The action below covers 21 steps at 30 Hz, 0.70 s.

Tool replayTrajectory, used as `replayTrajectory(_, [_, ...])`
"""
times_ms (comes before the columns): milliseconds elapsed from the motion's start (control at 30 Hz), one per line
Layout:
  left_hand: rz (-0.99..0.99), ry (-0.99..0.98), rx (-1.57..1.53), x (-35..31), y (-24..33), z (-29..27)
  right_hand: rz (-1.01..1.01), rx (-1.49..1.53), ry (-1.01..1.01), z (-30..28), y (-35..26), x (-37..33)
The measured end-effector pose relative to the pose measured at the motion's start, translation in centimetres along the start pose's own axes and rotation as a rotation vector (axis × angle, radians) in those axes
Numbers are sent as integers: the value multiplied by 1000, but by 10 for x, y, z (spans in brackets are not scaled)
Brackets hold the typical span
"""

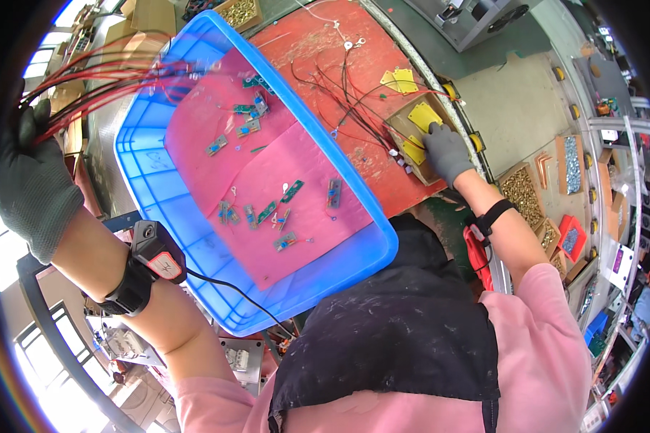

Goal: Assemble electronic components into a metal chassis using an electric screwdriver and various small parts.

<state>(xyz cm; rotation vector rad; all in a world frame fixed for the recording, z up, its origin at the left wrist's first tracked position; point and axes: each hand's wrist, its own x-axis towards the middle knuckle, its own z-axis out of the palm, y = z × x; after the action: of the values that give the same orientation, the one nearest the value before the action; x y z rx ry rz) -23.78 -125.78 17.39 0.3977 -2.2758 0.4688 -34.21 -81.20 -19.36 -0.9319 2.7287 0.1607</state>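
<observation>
My left hand (40,180), in a dark grey glove, is raised at the far left and closed round a bundle of red and black wires (101,83). The bundle stretches right over the blue plastic bin (148,155), its far end blurred. Pink sheeting (267,245) lines the bin, with several small circuit boards (249,128) lying scattered on it. On the right, my gloved right hand (448,153) reaches into a small cardboard box (397,123) of yellow pieces (424,115). Its fingers are bent against a yellow piece, their tips partly hidden.
The box and more red and black wires (347,94) lie on a worn red tabletop (310,36). Other yellow pieces (399,81) sit beyond the box. A metal rail (419,61) borders the table. Boxes of small metal parts (521,195) and a red tray (572,238) stand further right.
</observation>
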Motion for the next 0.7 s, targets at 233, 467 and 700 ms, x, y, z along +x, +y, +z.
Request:
replayTrajectory(233, [-2,-93,-188,-14,-11,3,226,79,347,-22,77,42])
replayTrajectory(467, [6,-78,-93,-33,-4,-4,163,593,-76,-7,105,66])
replayTrajectory(700, [-66,-72,-99,-39,0,-2,321,645,160,-15,109,73])
